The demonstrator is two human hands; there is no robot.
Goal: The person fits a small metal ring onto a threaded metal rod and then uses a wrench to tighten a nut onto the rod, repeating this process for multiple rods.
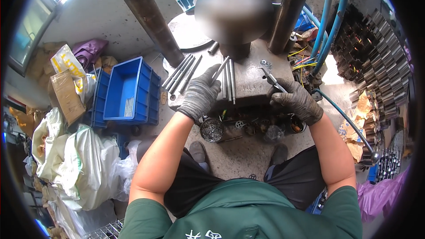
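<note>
My left hand, in a grey knit glove, is closed around a short metal rod that slants up past the fingertips. My gloved right hand grips a slim silver tool with a dark bent tip; its exact kind I cannot make out. That tip points toward a few small metal rings on the metal machine bed. Several rods lie side by side left of my left hand. More upright-lying rods rest just to its right. A short metal tube lies behind them.
Two thick steel columns flank a blurred round machine part. Blue bins stand at left, above white sacks. Blue hoses and a ball-ended lever are at right, near stacked metal tubes.
</note>
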